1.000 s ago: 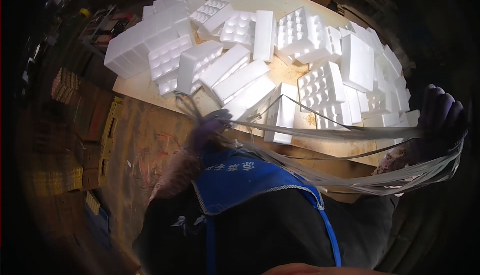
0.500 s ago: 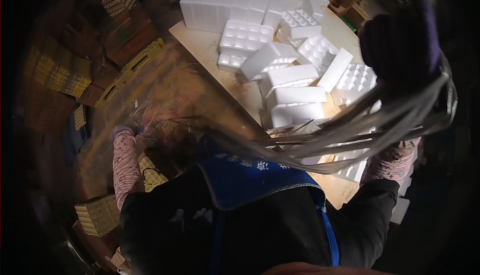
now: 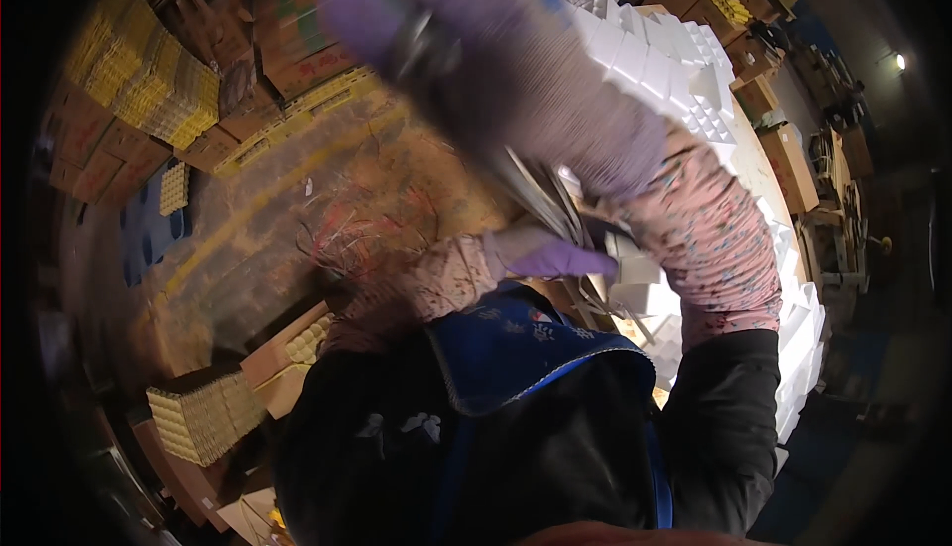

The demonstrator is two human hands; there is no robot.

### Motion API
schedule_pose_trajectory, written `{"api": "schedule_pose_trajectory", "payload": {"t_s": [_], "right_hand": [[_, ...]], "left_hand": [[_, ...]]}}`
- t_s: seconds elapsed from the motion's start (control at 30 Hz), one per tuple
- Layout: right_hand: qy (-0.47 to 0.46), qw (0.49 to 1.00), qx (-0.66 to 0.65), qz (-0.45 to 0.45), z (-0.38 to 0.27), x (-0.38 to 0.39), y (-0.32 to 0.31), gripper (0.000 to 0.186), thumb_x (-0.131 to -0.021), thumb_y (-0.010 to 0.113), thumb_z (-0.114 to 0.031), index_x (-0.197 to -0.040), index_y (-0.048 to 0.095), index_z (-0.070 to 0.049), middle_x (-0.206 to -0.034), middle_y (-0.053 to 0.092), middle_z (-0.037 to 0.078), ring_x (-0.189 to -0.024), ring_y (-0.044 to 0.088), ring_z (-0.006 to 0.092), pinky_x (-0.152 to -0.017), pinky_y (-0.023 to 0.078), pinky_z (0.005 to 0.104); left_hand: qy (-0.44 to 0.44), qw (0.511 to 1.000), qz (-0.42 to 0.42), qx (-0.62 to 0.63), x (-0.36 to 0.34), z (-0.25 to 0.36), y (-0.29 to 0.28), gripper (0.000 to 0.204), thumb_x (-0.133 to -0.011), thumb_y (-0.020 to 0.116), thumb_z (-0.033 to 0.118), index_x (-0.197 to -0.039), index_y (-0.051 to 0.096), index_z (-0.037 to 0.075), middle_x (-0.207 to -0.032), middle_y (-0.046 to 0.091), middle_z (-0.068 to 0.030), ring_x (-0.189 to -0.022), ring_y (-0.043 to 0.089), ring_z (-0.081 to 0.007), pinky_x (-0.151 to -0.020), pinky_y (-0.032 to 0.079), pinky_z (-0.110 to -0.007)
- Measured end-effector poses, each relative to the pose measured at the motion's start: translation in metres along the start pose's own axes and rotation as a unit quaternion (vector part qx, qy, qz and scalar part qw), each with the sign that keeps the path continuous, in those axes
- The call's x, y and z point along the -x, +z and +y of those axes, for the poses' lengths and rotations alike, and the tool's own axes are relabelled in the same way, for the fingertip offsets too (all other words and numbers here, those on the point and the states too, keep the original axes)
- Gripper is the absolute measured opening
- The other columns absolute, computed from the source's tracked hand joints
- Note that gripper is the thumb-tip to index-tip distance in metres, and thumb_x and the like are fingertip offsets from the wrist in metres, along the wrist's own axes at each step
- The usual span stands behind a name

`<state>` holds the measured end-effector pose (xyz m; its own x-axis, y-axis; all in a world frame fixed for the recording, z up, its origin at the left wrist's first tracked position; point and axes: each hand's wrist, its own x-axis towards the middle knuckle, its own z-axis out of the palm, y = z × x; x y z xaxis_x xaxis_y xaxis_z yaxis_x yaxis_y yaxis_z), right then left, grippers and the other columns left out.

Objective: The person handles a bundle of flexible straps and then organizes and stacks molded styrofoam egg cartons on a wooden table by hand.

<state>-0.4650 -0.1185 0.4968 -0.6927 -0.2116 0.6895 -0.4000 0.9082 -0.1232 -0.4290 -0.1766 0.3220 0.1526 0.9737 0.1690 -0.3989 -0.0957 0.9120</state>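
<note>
At your far left stands a tall stack of yellow egg trays (image 3: pixel 149 75), with a blue plastic piece (image 3: pixel 144 243) on the floor near it and a tan stack of trays (image 3: pixel 203 417) lower down. Next comes the brown floor (image 3: pixel 228 239), strewn with thin reddish scraps (image 3: pixel 372 224). Your right hand (image 3: pixel 446 60), in a purple glove, reaches across to the left, higher than the other (it is badly blurred, so you cannot tell how its fingers stand). The grey plastic strips (image 3: pixel 543 199) run down from beneath it, past your gloved left hand (image 3: pixel 555 253). That hand points right; whether its fingers pinch the strips, you cannot tell. Further right, white foam trays (image 3: pixel 650 60) crowd the table (image 3: pixel 751 149), and cardboard boxes (image 3: pixel 790 164) stand beyond.
</note>
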Motion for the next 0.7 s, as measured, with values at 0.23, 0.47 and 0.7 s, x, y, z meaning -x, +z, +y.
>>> {"api": "schedule_pose_trajectory", "payload": {"t_s": [0.23, 0.47, 0.7], "right_hand": [[0.362, 0.895, -0.162, 0.205, 0.205, 0.02, -0.055, 0.028, -0.099, 0.064, -0.028, -0.117, 0.066, -0.006, -0.096, 0.07, 0.01, -0.08, 0.068, 0.0194, -0.072, 0.056, 0.0336], [0.441, 0.89, -0.102, -0.061, 0.196, 0.188, 0.083, 0.031, -0.105, 0.051, -0.014, -0.13, 0.057, 0.003, -0.116, 0.068, 0.013, -0.106, 0.065, 0.0211, -0.095, 0.053, 0.0323], [0.524, 0.493, -0.575, -0.389, 0.155, 0.28, 0.207, 0.05, -0.102, 0.059, -0.02, -0.145, 0.045, 0.001, -0.126, 0.063, 0.018, -0.098, 0.065, 0.0266, -0.086, 0.057, 0.0371]], "left_hand": [[-0.19, 0.946, 0.261, -0.034, 0.138, -0.049, -0.119, 0.021, -0.095, 0.07, 0.024, -0.097, 0.072, 0.003, -0.067, 0.056, 0.0034, -0.056, 0.051, -0.01, -0.051, 0.041, -0.026], [0.289, 0.639, 0.704, -0.109, 0.254, -0.035, -0.193, 0.023, -0.102, 0.049, 0.012, -0.116, 0.064, 0.002, -0.073, 0.055, -0.0025, -0.064, 0.051, -0.0115, -0.058, 0.041, -0.029], [0.444, 0.575, 0.664, 0.177, 0.367, -0.014, -0.194, 0.036, -0.108, 0.041, 0.021, -0.132, 0.059, -0.001, -0.07, 0.042, 0.0028, -0.058, 0.039, -0.0088, -0.054, 0.035, -0.027]]}}
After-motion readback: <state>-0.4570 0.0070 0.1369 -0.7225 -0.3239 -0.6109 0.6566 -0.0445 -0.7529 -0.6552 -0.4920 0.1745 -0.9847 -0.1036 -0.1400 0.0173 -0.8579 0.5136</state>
